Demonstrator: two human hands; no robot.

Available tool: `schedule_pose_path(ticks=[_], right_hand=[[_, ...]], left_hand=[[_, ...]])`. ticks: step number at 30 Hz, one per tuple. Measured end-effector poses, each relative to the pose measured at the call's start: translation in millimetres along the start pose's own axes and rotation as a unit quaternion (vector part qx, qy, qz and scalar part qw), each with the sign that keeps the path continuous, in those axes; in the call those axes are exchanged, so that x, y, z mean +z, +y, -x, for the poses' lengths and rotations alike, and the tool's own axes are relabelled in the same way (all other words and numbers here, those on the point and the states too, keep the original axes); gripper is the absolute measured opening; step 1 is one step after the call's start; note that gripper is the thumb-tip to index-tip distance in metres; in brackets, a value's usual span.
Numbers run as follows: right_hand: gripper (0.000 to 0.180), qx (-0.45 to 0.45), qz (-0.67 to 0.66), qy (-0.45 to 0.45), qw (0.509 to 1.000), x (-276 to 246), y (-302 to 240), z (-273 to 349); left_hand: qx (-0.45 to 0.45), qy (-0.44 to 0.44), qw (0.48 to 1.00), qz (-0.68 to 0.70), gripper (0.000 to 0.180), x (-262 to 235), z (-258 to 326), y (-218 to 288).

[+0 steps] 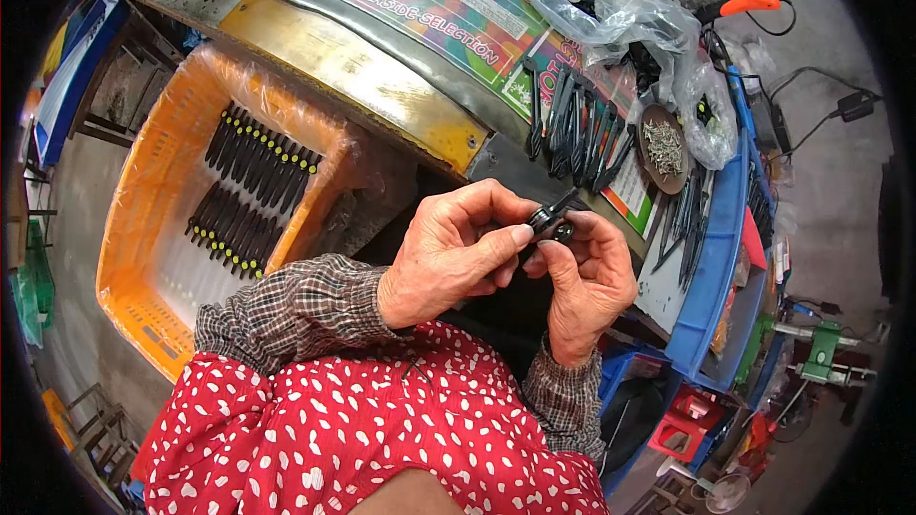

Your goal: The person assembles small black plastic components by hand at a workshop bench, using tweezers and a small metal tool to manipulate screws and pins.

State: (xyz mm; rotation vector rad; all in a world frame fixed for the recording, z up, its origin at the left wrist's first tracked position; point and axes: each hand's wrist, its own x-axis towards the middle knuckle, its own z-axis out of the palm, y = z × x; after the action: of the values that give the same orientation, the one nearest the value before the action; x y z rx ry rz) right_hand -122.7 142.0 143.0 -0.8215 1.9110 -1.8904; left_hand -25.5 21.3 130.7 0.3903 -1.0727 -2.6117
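Observation:
In front of my chest, both hands are closed on a small black part with a rounded, shiny end and a narrow stem pointing up and right. Its exact kind is hard to make out. My left hand pinches it between thumb and fingertips from the left. From the other side, my right hand grips the same part, thumb against its lower edge. Just beyond my fingers lies a pile of slim black pieces, some with orange or red showing. A brown oval dish of small silvery screws is to the right of the pile.
On the left stands an orange crate lined with plastic, holding two rows of black pieces with yellow-green ends. Clear bags with black parts lie at the back. Blue bins line the right side; an orange-handled tool is behind them.

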Motion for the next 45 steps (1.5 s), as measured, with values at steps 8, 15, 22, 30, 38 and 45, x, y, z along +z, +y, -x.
schedule_pose_path(ticks=[8,15,22,30,38,45], right_hand=[[0.032,-0.018,0.032,0.024,0.999,3,3,5],[0.03,-0.041,0.051,0.056,0.996,10,8,10],[0.029,-0.056,0.075,0.07,0.993,10,12,12],[0.028,-0.061,0.083,0.09,0.991,15,9,14],[0.028,-0.047,0.085,0.097,0.991,15,10,16],[0.027,-0.061,0.088,0.101,0.989,14,15,16]], left_hand=[[-0.005,-0.008,1.0,-0.005,0.019,-1,2,-3],[0.001,0.016,1.0,-0.013,0.017,2,4,-5],[0.001,0.023,0.999,-0.028,0.017,3,5,-5],[0.023,0.008,0.998,-0.054,0.022,0,7,-7],[0.072,0.004,0.993,-0.091,0.022,-2,6,-11],[0.149,-0.009,0.979,-0.138,0.024,-7,5,-18]])
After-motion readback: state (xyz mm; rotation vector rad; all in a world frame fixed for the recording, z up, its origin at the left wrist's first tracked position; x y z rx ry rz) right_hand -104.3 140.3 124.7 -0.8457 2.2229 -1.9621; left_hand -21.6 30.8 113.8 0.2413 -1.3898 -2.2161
